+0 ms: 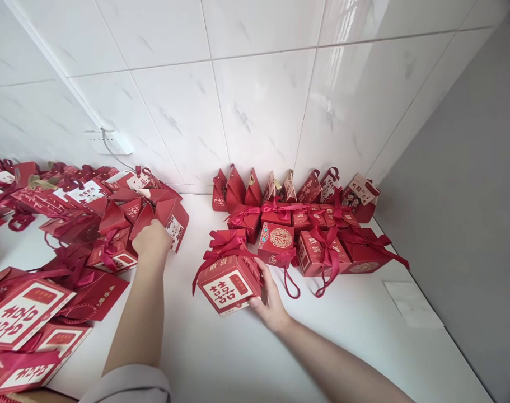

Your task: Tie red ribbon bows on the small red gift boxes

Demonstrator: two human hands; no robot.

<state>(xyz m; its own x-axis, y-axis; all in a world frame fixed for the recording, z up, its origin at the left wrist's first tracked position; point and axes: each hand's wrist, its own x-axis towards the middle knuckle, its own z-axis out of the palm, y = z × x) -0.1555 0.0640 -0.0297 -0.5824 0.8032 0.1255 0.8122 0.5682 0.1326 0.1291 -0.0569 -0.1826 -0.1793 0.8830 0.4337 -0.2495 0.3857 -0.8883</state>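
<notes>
My right hand (270,305) clasps a ribboned box (229,285) on the tabletop (221,352), just before the rows (317,235) by the wall (258,112). My left hand (151,240) curls at the edge of the pile (82,224); I cannot tell its grip. Bare tabletop lies between them

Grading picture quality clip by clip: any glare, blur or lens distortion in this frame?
Head view: bright glare streaks on the glossy wall tiles at upper right. Head view: tile joints splay and bow, a wide-lens warp. Head view: light is even, with only soft shadows around the red box held by the right hand. Head view: the left hand at the box pile looks slightly soft.
</notes>
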